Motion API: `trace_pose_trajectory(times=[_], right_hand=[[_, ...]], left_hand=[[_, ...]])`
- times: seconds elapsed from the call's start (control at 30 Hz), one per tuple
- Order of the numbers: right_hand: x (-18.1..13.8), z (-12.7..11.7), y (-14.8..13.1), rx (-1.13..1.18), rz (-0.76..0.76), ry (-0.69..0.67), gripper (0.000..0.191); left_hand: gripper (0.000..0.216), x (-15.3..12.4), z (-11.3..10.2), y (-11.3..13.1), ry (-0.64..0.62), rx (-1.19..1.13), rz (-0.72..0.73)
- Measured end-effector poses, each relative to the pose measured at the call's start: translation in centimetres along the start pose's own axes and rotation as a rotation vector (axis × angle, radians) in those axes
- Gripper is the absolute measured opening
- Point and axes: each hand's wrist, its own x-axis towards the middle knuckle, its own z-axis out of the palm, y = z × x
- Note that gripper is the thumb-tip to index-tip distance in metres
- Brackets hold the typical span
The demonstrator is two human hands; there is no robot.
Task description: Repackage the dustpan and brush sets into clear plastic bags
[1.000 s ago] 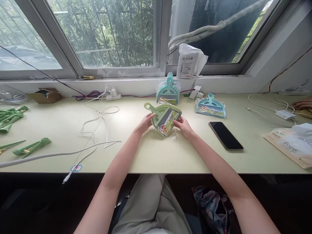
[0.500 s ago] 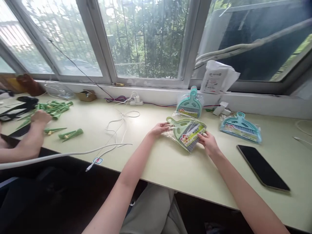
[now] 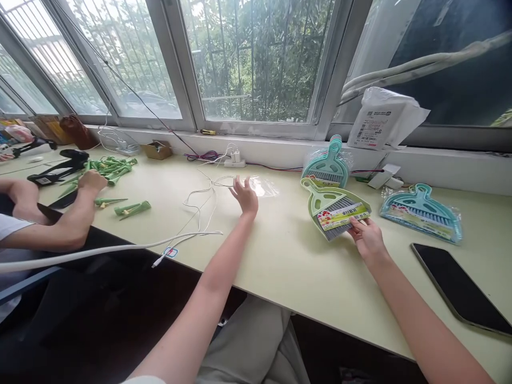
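Observation:
My right hand (image 3: 367,238) grips the lower right edge of a light green dustpan (image 3: 313,205), held up over the table. Nested in the dustpan is a grey-bristled brush (image 3: 338,230) with a printed card label (image 3: 334,217) across it; no wrapper shows around the set. My left hand (image 3: 245,198) is raised with its fingers apart, holding nothing. Just beyond it a clear plastic bag (image 3: 264,186) lies crumpled on the table. Behind the green dustpan stand bagged turquoise dustpan sets (image 3: 327,165) in a stack, and another bagged turquoise set (image 3: 422,213) lies at the right.
A phone (image 3: 456,282) lies at the right of the table (image 3: 280,266). White cables (image 3: 200,208) run left of my hand. Further left, another person's hand (image 3: 93,182) is by several green cone-shaped pieces (image 3: 114,168). A white package (image 3: 378,120) stands on the sill.
The clear bag has come off the green dustpan set. My left hand has let go of the bag and moved left; my right hand still holds the dustpan. The view has shifted slightly.

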Motion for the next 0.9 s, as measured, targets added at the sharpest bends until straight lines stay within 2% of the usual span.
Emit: trace_pose_trajectory(times=[0.03, 0.1, 0.13, 0.2, 0.23, 0.3, 0.37, 0.5, 0.6, 0.77, 0.83, 0.9], right_hand=[[-0.2, 0.4, 0.1, -0.001, -0.006, -0.013, 0.031], [-0.7, 1.2, 0.5, -0.014, -0.008, -0.035, 0.033], [-0.9, 1.6, 0.6, -0.025, -0.006, -0.043, 0.034], [-1.3, 2.3, 0.7, -0.053, 0.016, -0.080, 0.035], [-1.4, 2.6, 0.7, -0.066, 0.031, -0.097, 0.034], [-1.7, 3.0, 0.5, -0.090, 0.096, -0.116, 0.027], [-1.8, 3.2, 0.1, -0.129, 0.198, -0.123, 0.019], [-1.6, 3.0, -0.8, -0.289, 0.365, -0.182, 0.010], [-0.8, 2.0, -1.5, -0.292, 0.326, -0.111, 0.008], [1.3, -0.9, -2.7, 0.011, 0.154, 0.257, 0.014], [1.7, -1.6, -2.9, 0.067, 0.129, 0.274, 0.020], [1.4, -1.4, -2.8, 0.003, 0.131, 0.207, 0.019]], left_hand=[[0.044, -0.8, 0.2, 1.1, -0.051, -0.081, 0.051], [0.034, -2.7, 1.3, 3.3, -0.308, -0.344, 0.076], [0.035, -4.0, 1.9, 4.3, -0.472, -0.486, 0.011], [0.043, -6.5, 3.4, 5.6, -0.787, -0.680, -0.224], [0.047, -7.7, 4.0, 6.0, -0.878, -0.734, -0.304], [0.049, -9.2, 5.0, 5.9, -0.894, -0.783, -0.376], [0.044, -9.4, 5.5, 5.3, -0.905, -0.782, -0.406], [0.030, -6.8, 5.3, 3.6, -0.792, -0.742, -0.393], [0.032, -4.7, 4.7, 2.7, -0.764, -0.748, -0.370], [0.036, -4.2, 4.3, 2.2, -0.836, -0.709, -0.310], [0.037, -4.6, 4.4, 2.4, -0.867, -0.669, -0.261], [0.040, -5.1, 4.6, 2.7, -0.912, -0.634, -0.218]])
